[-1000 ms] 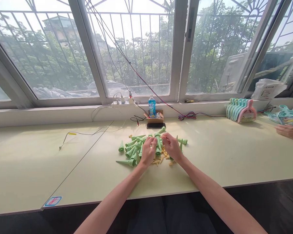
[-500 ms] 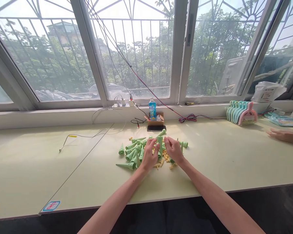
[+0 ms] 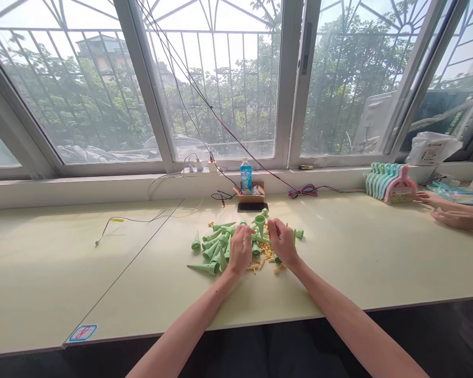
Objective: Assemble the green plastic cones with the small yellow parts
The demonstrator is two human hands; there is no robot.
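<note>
A light green plastic watering spike (image 3: 259, 221) is between my two hands, its round open end tilted up towards me and its point down. My left hand (image 3: 241, 249) is closed, with its fingertips against the near left side of this spike. On the other side my right hand (image 3: 283, 242) is curled in a pinch close to the spike's rim; what it pinches is hidden. Under and around both hands lies a heap of similar green spikes (image 3: 214, 247), mixed with small yellow plastic pieces (image 3: 266, 254).
Behind the heap lie a black phone (image 3: 253, 207) and a small cardboard box (image 3: 251, 198) with a blue-labelled bottle (image 3: 246, 176). A cable bundle (image 3: 303, 191) rests near the sill. At right are pastel plastic racks (image 3: 390, 184) and another person's hands (image 3: 455, 216). A thin wire (image 3: 134, 218) crosses the left side.
The spike between my hands has tipped so its open end faces me more. My left fingers have shifted slightly lower and left. A second hand of the other person has appeared at right.
</note>
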